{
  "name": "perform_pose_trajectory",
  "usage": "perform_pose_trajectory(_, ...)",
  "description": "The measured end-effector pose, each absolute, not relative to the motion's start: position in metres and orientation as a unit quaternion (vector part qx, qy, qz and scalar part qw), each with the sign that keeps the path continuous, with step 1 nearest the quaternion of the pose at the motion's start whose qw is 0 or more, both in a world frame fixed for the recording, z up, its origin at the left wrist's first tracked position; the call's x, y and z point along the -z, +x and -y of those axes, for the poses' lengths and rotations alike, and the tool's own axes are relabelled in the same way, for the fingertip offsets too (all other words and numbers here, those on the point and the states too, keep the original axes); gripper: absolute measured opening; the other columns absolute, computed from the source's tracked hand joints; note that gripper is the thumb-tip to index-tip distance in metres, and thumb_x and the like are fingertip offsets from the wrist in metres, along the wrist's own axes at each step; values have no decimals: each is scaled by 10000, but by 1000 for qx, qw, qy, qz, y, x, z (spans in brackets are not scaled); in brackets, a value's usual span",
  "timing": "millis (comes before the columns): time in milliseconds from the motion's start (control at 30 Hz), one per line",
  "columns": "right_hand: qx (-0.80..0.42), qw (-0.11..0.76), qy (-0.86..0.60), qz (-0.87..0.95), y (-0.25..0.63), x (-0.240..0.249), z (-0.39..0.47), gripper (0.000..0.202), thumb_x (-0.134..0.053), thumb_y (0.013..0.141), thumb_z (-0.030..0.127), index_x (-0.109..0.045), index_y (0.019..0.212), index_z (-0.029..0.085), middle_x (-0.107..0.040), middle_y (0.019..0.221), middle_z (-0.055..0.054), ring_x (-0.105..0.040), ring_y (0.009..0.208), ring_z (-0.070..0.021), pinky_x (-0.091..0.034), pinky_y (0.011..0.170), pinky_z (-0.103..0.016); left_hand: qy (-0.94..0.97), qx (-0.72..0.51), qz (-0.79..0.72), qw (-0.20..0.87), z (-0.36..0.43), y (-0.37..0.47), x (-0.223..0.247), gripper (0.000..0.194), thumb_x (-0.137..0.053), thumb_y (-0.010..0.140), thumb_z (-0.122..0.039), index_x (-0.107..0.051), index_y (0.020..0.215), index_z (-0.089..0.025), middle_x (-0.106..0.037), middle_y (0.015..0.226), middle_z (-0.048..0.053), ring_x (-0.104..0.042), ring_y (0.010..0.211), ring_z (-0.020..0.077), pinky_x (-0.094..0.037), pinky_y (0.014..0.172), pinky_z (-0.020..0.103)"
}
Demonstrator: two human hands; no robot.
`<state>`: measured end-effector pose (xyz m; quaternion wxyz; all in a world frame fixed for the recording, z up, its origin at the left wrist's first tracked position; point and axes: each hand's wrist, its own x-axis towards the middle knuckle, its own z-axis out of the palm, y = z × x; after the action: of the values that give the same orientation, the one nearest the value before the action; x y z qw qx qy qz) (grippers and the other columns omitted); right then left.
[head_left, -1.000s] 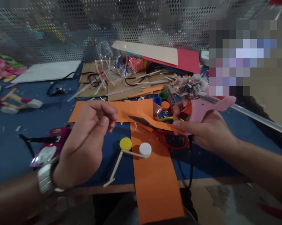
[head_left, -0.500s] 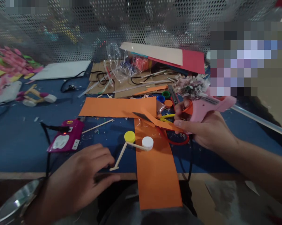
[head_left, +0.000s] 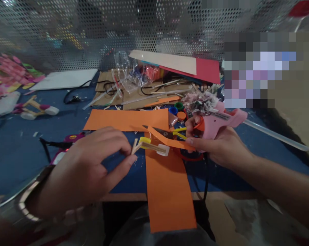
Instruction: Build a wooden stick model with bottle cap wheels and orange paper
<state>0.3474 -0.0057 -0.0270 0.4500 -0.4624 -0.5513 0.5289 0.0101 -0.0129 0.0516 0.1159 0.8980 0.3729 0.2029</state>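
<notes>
Mesh: perforated metal panel (head_left: 154, 27) across the top
Paper: cream sheet (head_left: 167, 62) lying partly over a red sheet (head_left: 208, 70), upper centre to right
Bag: clear plastic bag (head_left: 130, 80), crumpled on brown cardboard (head_left: 130, 98), upper centre
Board: flat white board (head_left: 67, 79), upper left
Cord: black cord (head_left: 76, 99) near the board
Pink: heap of pink pieces (head_left: 9, 70), far upper left
Wheels: small stick frame (head_left: 33, 111) with white discs, left side

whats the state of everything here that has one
Stick frame: pinched in left hand, tilted
Glue gun: gripped in right hand
Thin orange strip: bent, one end at right hand
Scissors: partly covered, open or shut unclear
Purple box: partly hidden, red light lit
Long orange strip: end overhanging table
Clear bag: crumpled
</notes>
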Motion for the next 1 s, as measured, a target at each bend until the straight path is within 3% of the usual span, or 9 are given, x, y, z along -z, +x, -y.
perform_pose_trajectory(100,-552,443,-470,528,347,25,5,294,-962,846,410,-751,999,275,-713,1061,-16,-643,914,-199,-589,766,-324,898,-222,-362,115,-11,23,-57,162,-637,1077,-256,-665,918,-240,-736,945,6,-696,855,190,-498,771,330)
perform_pose_trajectory(167,-546,444,-482,522,344,20,5,302,-948,832,413,-731,988,272,-717,1037,-18,-642,908,-205,-585,770,-331,890,-232,-366,141,-23,28,-54,175,-644,1088,-277,-667,919,-240,-742,1007,14,-718,940,195,-529,843,331)
perform_pose_trajectory(233,-536,439,-498,522,341,14,5,310,-938,816,414,-717,983,273,-731,1006,-22,-651,896,-215,-586,768,-342,869,-259,-378,189,-30,30,-46,177,-620,1108,-285,-643,937,-247,-761,1047,13,-734,938,183,-560,818,311)
perform_pose_trajectory(300,-528,432,-507,527,339,9,6,312,-933,802,407,-712,979,276,-737,965,-25,-664,865,-222,-592,744,-349,822,-305,-408,255,-33,32,-37,166,-661,1115,-321,-583,982,-258,-783,1086,10,-759,901,167,-590,740,277)
perform_pose_trajectory(400,-532,417,-496,545,336,4,7,256,-910,839,389,-705,935,270,-731,913,-9,-699,819,-212,-619,745,-343,784,-359,-395,317,-32,33,-28,73,-673,1125,-313,-618,1165,-286,-794,1092,16,-800,939,184,-666,793,299)
perform_pose_trajectory(567,-471,440,-505,574,332,4,9,247,-897,848,387,-684,900,274,-714,890,23,-676,723,-178,-621,723,-331,812,-346,-397,250,-29,35,-28,160,-593,1168,-323,-753,1167,-325,-839,1076,-7,-833,948,195,-696,809,305)
perform_pose_trajectory(800,-456,456,-519,562,328,7,10,370,-914,810,385,-579,930,285,-664,911,16,-652,791,-209,-579,731,-353,821,-317,-429,204,-24,35,-32,155,-588,1156,-332,-740,1182,-312,-858,1110,-24,-845,943,202,-701,800,308)
perform_pose_trajectory(1000,-488,445,-495,565,326,6,10,317,-897,859,351,-596,929,284,-665,898,16,-631,763,-200,-572,741,-361,838,-286,-437,158,-20,34,-34,254,-465,1196,-326,-717,1215,-298,-840,1200,-10,-825,1050,190,-688,885,317)
